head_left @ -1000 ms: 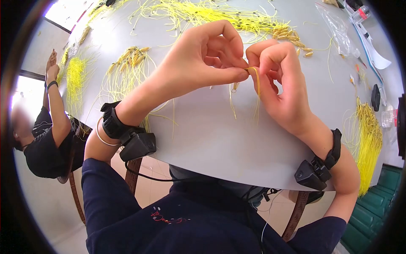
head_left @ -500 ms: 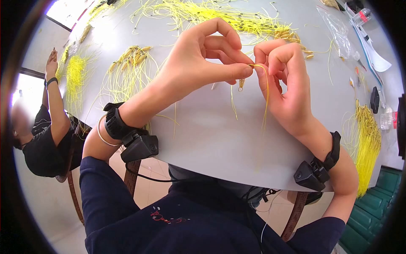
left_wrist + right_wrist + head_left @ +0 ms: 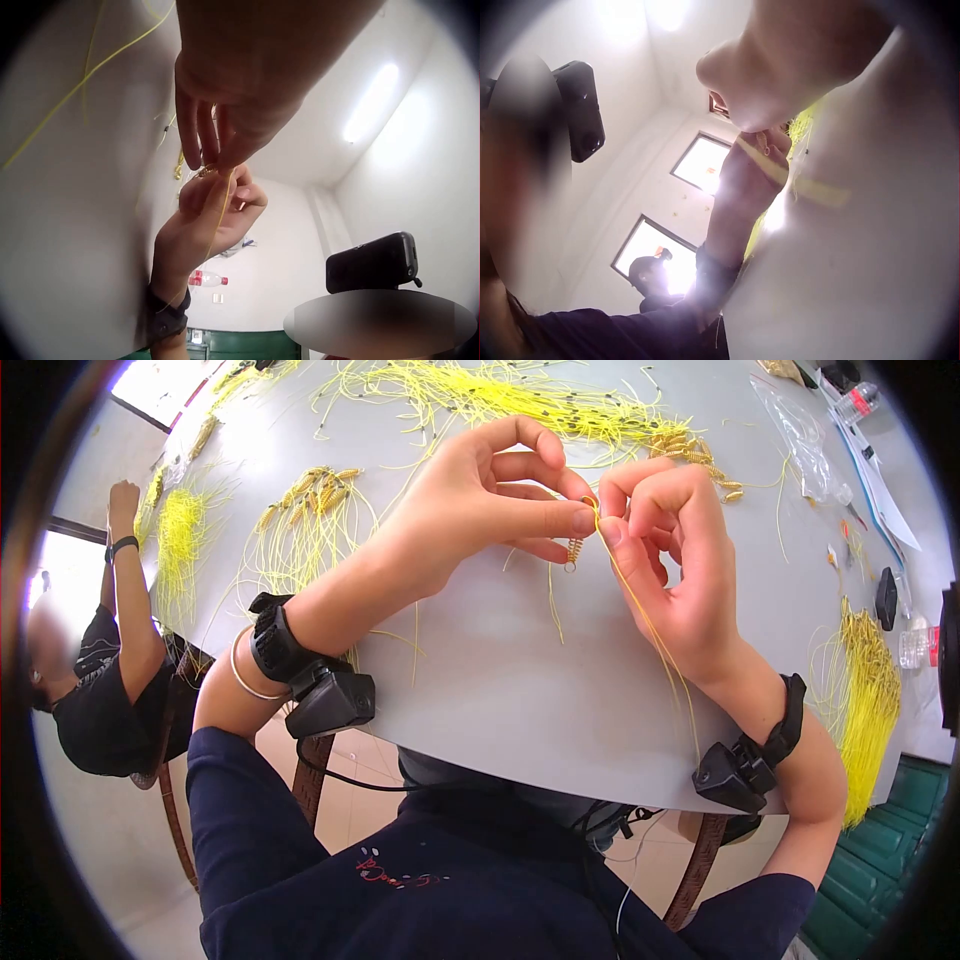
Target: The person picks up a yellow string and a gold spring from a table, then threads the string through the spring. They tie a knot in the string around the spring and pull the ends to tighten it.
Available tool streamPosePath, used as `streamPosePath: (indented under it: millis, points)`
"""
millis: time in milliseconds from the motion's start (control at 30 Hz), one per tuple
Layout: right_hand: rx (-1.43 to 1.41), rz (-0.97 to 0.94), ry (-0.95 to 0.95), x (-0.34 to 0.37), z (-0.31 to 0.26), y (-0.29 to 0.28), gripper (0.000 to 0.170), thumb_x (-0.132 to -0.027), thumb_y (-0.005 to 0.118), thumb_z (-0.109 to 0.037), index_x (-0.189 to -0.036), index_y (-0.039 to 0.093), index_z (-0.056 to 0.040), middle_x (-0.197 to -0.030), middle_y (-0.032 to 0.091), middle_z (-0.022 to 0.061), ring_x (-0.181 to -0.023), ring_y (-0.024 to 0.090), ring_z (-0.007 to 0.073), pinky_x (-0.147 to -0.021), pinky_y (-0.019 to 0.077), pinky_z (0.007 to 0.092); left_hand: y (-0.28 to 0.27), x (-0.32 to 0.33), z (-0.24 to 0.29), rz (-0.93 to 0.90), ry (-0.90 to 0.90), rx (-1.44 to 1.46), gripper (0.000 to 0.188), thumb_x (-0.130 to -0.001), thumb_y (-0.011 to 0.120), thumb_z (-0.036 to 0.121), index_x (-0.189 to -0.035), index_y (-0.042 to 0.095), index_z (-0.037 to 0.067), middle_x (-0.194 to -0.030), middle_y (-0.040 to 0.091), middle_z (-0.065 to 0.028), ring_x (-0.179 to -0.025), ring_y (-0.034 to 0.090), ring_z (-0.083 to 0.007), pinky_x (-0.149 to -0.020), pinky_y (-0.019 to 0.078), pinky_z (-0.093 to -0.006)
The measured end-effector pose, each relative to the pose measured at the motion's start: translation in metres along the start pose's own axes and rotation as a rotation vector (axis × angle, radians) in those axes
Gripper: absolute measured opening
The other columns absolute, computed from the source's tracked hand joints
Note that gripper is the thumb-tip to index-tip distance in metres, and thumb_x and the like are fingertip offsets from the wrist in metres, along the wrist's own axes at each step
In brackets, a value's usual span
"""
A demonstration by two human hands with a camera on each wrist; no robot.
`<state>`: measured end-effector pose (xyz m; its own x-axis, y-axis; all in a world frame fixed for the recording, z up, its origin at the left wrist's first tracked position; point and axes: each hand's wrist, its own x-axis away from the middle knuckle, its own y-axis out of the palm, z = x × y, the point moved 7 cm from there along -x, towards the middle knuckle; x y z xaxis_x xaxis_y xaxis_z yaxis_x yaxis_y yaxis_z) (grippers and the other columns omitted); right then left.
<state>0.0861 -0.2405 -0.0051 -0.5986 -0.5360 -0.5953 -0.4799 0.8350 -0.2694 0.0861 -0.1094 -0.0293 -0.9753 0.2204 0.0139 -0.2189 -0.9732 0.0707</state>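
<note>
gold coil (image 3: 574, 552) and yellow line (image 3: 655, 630), held above the table (image 3: 520, 710)

left hand (image 3: 490, 500): thumb and fingers pinching the coil; ringed lower end shows just below the thumb, gripped end hidden. right hand (image 3: 680, 560): fingers curled, pinching the line close beside the left fingers; loose length slants down toward the black wrist camera (image 3: 735, 775). beyond both hands, a heap of yellow strands (image 3: 520, 398) on the table; at left, a cluster of gold coils (image 3: 318, 492); near the right edge, a strand bundle (image 3: 868, 710).
</note>
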Motion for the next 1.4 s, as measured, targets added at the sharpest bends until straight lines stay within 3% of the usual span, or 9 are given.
streamPosePath:
  millis: [100, 233, 333, 400, 500, 667, 933, 1200, 1400]
  points:
    - [-0.014, 0.017, 0.128, 0.002, 0.011, -0.004, 0.015, -0.082, 0.051, 0.007, -0.093, 0.047, -0.0024, -0.09, 0.052, 0.0048, -0.065, 0.048, 0.0079, -0.053, 0.0419, 0.0187, -0.001, -0.001, 0.001, 0.006, 0.005, -0.004, 0.028, -0.076, 0.069, 0.004, -0.092, 0.046, 0.01, -0.089, 0.059, -0.0017, -0.082, 0.062, -0.0124, -0.064, 0.0545, -0.0249]
    - [0.038, 0.111, 0.115, -0.003, 0.014, -0.009, 0.021, -0.081, 0.054, 0.006, -0.099, 0.055, -0.0059, -0.087, 0.052, 0.0024, -0.06, 0.045, 0.007, -0.049, 0.0363, 0.0172, 0.003, 0.0, 0.001, -0.053, -0.039, -0.056, 0.034, -0.075, 0.07, 0.005, -0.101, 0.047, 0.008, -0.087, 0.06, -0.0021, -0.081, 0.062, -0.0121, -0.062, 0.0536, -0.0233]
    - [0.101, 0.065, 0.079, -0.005, 0.016, -0.006, 0.022, -0.08, 0.058, 0.004, -0.096, 0.062, -0.0107, -0.084, 0.05, 0.001, -0.059, 0.044, 0.0066, -0.049, 0.0362, 0.0178, 0.009, 0.002, -0.001, -0.102, -0.118, -0.054, 0.04, -0.074, 0.07, 0.005, -0.107, 0.046, 0.005, -0.085, 0.06, -0.0031, -0.079, 0.063, -0.0117, -0.061, 0.053, -0.0228]
    - [0.122, 0.023, -0.098, -0.005, 0.008, -0.004, 0.019, -0.079, 0.06, 0.003, -0.089, 0.065, -0.012, -0.081, 0.049, 0.0001, -0.059, 0.043, 0.0061, -0.048, 0.0343, 0.019, 0.009, 0.001, -0.003, -0.104, -0.156, -0.035, 0.043, -0.074, 0.071, 0.006, -0.109, 0.046, 0.003, -0.084, 0.06, -0.0036, -0.077, 0.063, -0.0114, -0.06, 0.0527, -0.0229]
    - [0.074, -0.062, 0.013, -0.005, 0.006, -0.002, 0.018, -0.078, 0.061, 0.003, -0.087, 0.066, -0.0124, -0.082, 0.049, -0.0001, -0.061, 0.044, 0.006, -0.048, 0.0328, 0.0203, 0.007, 0.0, -0.009, -0.254, -0.25, 0.039, 0.046, -0.072, 0.072, 0.006, -0.109, 0.045, 0.001, -0.086, 0.06, -0.005, -0.076, 0.062, -0.0105, -0.062, 0.0521, -0.0216]
    - [-0.033, -0.177, -0.057, -0.003, -0.001, 0.008, 0.016, -0.075, 0.066, 0.0, -0.085, 0.067, -0.0122, -0.079, 0.052, -0.0016, -0.057, 0.041, 0.0055, -0.047, 0.0297, 0.0197, 0.014, 0.003, -0.014, -0.479, -0.256, -0.008, 0.053, -0.073, 0.073, 0.011, -0.116, 0.046, -0.002, -0.09, 0.064, -0.0106, -0.079, 0.062, -0.0125, -0.071, 0.0518, -0.0238]
    - [-0.127, -0.173, 0.032, -0.001, 0.008, 0.007, 0.009, -0.072, 0.072, -0.005, -0.077, 0.068, -0.0109, -0.071, 0.055, -0.0031, -0.058, 0.042, 0.0036, -0.047, 0.0283, 0.019, 0.016, 0.004, -0.016, -0.529, -0.287, 0.008, 0.053, -0.072, 0.074, 0.009, -0.115, 0.045, -0.002, -0.088, 0.063, -0.0097, -0.076, 0.062, -0.012, -0.07, 0.0523, -0.024]
    - [-0.275, -0.086, 0.198, 0.002, 0.023, 0.006, 0.008, -0.084, 0.062, -0.009, -0.086, 0.056, -0.0048, -0.078, 0.057, -0.0013, -0.068, 0.05, 0.004, -0.058, 0.0404, 0.0172, 0.014, 0.002, -0.012, -0.452, -0.269, -0.01, 0.051, -0.073, 0.074, 0.011, -0.114, 0.045, 0.001, -0.082, 0.06, -0.0034, -0.073, 0.059, -0.01, -0.068, 0.0501, -0.0233]
    - [-0.178, 0.016, 0.3, 0.003, 0.029, -0.007, 0.009, -0.086, 0.06, -0.013, -0.085, 0.054, -0.0055, -0.076, 0.055, -0.0015, -0.068, 0.049, 0.0036, -0.058, 0.0394, 0.0165, 0.017, 0.003, -0.011, -0.483, -0.24, 0.003, 0.059, -0.069, 0.077, 0.011, -0.114, 0.042, -0.001, -0.078, 0.06, -0.004, -0.069, 0.061, -0.0106, -0.062, 0.0503, -0.0227]
